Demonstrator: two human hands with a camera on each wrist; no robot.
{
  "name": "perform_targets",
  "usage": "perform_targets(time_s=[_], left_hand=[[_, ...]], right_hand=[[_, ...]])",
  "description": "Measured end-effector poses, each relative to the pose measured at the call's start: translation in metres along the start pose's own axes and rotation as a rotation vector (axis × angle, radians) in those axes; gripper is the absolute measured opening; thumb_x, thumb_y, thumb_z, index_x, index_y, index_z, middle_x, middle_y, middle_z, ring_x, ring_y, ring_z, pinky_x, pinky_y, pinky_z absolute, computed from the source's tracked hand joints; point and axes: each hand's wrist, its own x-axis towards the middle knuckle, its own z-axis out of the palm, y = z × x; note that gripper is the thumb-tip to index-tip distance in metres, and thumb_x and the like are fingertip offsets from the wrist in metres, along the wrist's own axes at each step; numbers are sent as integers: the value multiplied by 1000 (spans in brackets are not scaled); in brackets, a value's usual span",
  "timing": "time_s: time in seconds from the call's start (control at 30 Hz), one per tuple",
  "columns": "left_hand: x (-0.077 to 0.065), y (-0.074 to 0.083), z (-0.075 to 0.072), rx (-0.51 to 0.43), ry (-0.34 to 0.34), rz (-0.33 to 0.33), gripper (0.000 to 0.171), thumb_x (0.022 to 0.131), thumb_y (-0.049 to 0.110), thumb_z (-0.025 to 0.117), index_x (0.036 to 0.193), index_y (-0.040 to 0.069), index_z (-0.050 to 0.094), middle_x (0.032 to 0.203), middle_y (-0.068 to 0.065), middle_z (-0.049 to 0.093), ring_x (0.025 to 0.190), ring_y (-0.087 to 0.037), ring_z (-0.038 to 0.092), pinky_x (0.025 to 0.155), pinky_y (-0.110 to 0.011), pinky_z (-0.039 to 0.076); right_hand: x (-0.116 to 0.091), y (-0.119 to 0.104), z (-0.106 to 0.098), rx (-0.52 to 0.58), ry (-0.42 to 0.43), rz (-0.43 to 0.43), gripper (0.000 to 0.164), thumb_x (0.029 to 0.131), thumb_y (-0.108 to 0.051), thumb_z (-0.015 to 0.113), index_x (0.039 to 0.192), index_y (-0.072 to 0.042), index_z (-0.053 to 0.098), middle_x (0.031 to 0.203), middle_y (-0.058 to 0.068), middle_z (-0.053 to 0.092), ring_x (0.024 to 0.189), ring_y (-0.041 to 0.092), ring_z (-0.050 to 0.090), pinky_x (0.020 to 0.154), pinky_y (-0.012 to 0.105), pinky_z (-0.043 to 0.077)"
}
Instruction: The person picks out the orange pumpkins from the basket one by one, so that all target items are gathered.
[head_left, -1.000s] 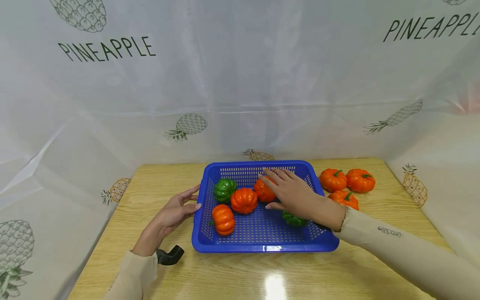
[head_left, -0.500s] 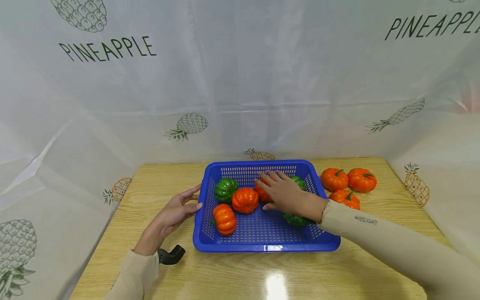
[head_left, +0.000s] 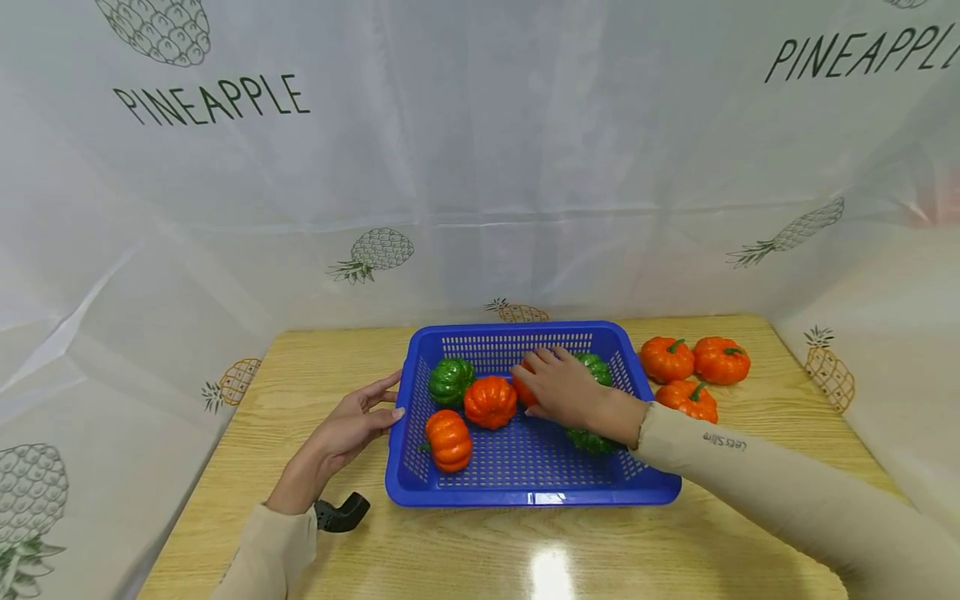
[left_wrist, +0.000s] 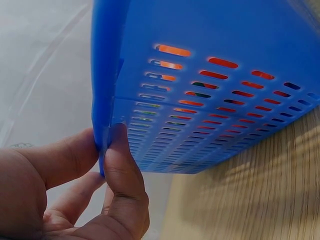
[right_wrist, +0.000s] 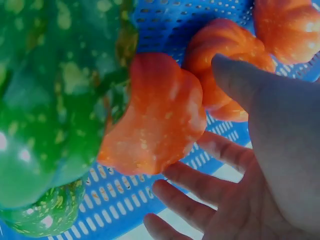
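Observation:
My left hand (head_left: 352, 429) pinches the left rim of a blue plastic basket (head_left: 525, 497); the left wrist view shows thumb and fingers on both sides of that rim. Inside the basket, my right hand (head_left: 566, 396) reaches over an orange pumpkin (head_left: 523, 390), partly covering it. Seen from the right wrist, its fingertips lie right at the edge of this pumpkin (right_wrist: 160, 115), with the thumb held apart. Beside it sit another orange pumpkin (head_left: 490, 402), a third one (head_left: 448, 440) and a green pumpkin (head_left: 452, 382). Two more green ones (head_left: 596, 368) are partly hidden by the right hand and wrist.
Several orange pumpkins (head_left: 722, 361) stand on the wooden table (head_left: 345, 346) right of the basket. A white curtain (head_left: 480, 167) with pineapple prints hangs behind the table. A black device (head_left: 342, 512) sits at the left wrist.
The right hand has moved slightly left and down onto the orange pumpkin, and its fingers bend more over it. The left hand keeps its place on the rim.

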Motion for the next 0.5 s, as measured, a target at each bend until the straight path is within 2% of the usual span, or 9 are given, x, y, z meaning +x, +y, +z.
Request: perform_targets(time_s=[0.17, 0.4, 0.5], left_hand=[[0, 1, 2, -1, -11, 2, 73, 104, 1, 61, 168, 4, 24, 137, -22, 47, 97, -13, 66, 90, -27, 59], [2, 1, 4, -4, -26, 16, 74, 105, 1, 61, 168, 3, 23, 138, -23, 47, 95, -11, 66, 87, -25, 58], [2, 1, 4, -3, -23, 17, 74, 105, 1, 61, 168, 3, 23, 137, -22, 48, 95, -12, 66, 87, -26, 58]], right_hand=[[-3, -4, 0, -37, 11, 16, 59, 94, -45, 80, 135, -6, 63, 129, 19, 62, 121, 38, 62, 106, 54, 53], [-11, -7, -1, -66, 103, 62, 52, 87, -47, 86, 116, -7, 69, 118, 18, 63, 111, 36, 63, 96, 51, 58], [-15, -6, -3, -41, 94, 77, 55, 85, -44, 89, 116, -5, 66, 117, 19, 63, 110, 37, 63, 95, 52, 58]])
